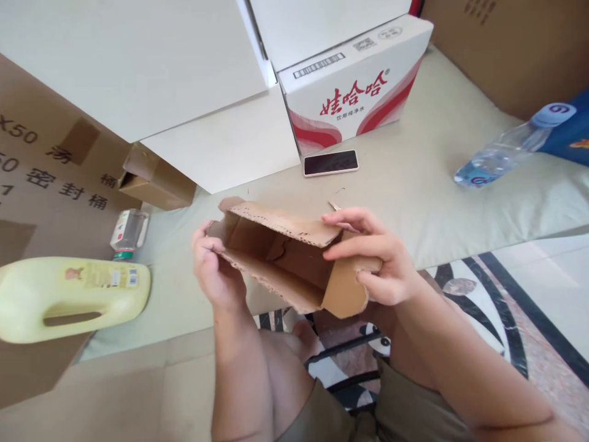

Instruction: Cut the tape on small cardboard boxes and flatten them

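Seemingly, the step in hand is working the open side of the carton (304, 270), mid-frame: the left hand (221, 273) is closed on its left end, while the right hand (381, 258), fingers partly spread, holds its right end by the side flap (345, 285). The next move probably calls for steadying with the left and bending that flap gently.

Is a brown cardboard box (283, 261), open, ragged-edged, with one flap (346, 283) outspread, held tilted between left hand (219, 273) and right hand (385, 258).
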### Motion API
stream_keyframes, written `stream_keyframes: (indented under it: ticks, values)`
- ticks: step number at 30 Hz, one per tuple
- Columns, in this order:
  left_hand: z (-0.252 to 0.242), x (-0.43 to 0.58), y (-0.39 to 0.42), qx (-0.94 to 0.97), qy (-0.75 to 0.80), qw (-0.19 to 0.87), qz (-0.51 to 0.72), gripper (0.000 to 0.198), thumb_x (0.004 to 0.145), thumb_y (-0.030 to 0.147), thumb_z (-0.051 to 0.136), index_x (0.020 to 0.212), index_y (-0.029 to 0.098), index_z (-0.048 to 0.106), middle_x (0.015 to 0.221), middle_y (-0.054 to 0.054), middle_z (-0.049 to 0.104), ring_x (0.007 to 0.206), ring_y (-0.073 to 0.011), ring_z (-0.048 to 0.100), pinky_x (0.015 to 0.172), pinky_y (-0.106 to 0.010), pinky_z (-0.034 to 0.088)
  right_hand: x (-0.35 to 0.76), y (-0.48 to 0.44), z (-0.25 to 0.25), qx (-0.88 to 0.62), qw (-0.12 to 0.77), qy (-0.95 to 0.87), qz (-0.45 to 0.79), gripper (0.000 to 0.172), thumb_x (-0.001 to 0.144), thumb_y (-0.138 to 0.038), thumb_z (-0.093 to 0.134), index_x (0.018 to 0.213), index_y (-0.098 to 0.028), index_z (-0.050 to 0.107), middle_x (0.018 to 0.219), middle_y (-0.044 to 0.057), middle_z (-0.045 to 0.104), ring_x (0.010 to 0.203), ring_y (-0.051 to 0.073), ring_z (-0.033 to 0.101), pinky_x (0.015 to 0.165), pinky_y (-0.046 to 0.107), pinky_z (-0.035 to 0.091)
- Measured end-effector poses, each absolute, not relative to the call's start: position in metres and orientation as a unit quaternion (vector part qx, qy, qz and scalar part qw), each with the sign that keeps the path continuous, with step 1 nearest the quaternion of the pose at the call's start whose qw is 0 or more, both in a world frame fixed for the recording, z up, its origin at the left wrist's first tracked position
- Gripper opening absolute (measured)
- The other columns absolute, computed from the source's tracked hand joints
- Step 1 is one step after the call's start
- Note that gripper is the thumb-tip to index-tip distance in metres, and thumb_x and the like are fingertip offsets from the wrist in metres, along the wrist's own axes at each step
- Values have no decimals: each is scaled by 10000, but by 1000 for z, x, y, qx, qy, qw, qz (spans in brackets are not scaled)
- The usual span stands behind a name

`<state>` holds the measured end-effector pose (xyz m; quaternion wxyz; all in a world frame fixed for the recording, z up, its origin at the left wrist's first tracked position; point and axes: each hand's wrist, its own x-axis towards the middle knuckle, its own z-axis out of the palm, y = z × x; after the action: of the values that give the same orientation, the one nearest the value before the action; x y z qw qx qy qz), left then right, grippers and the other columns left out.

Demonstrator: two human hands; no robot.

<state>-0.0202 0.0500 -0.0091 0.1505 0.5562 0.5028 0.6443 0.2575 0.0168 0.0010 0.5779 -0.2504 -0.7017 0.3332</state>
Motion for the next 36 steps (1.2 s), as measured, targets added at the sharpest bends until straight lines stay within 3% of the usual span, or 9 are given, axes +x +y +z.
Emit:
stream_keyframes:
  ticks: [6,11,15,19,24,28,30,33,36]
  values:
    - [-12,-23,46,533,428,188,706,238,867,388,500,724,211,569,1173,-76,697,1171,-271,613,1039,-445,429,258,27,-17,-292,583,-652,387,432,882,-628,597,1091,-259,682,1386,137,556,1325,327,545,1127,544,440]
    - [-10,-21,42,499,391,218,742,198,845,358,550,714,220,602,1147,-55,734,1120,-235,647,1027,-408,450,263,30,-21,-281,549,-682,394,315,832,-540,684,957,-252,693,1324,122,591,1267,314,580,1117,523,437]
    - [-7,-20,39,468,386,245,757,174,826,368,553,717,235,575,1149,-29,725,1109,-236,666,1018,-435,485,268,36,-27,-263,507,-705,421,469,778,-596,705,1114,-269,718,1358,120,580,1310,337,538,1153,564,383]
    - [-5,-21,38,457,403,225,760,209,856,427,493,767,238,507,1046,-15,686,927,-228,723,962,-481,541,262,38,-34,-313,496,-691,422,697,768,-596,739,1386,-307,593,1454,105,523,1397,323,466,1184,550,355]
    - [-13,-18,41,517,459,180,699,252,819,453,586,926,232,527,994,-25,654,716,-175,703,782,-419,594,242,32,-36,-417,513,-647,380,592,938,-478,576,1493,-295,476,1471,96,561,1367,272,516,1179,495,392]
    - [-21,-13,39,580,525,118,612,402,859,430,657,1190,219,569,1156,-95,661,1061,-211,688,988,-402,544,232,30,-40,-423,544,-602,404,773,936,-385,574,1609,-308,200,1478,104,554,1259,238,600,1120,477,456]
    - [-23,-12,37,608,537,86,579,464,883,433,653,1284,215,570,1315,-132,610,1267,-238,598,1108,-417,468,231,31,-41,-410,545,-606,408,665,919,-333,559,1546,-304,340,1418,89,598,1266,239,591,1137,494,433]
    - [-24,-11,37,642,552,53,530,409,925,414,608,1286,223,640,1454,-134,524,1362,-258,521,1167,-442,406,235,33,-40,-394,540,-614,420,300,888,-310,505,1125,-270,686,1351,68,634,1345,266,531,1195,526,351]
    - [-23,-10,37,678,555,38,481,323,965,375,541,1165,225,747,1426,-116,575,1323,-263,537,1164,-462,398,237,33,-40,-377,553,-600,438,277,912,-380,479,901,-251,724,1301,66,652,1315,274,551,1203,527,330]
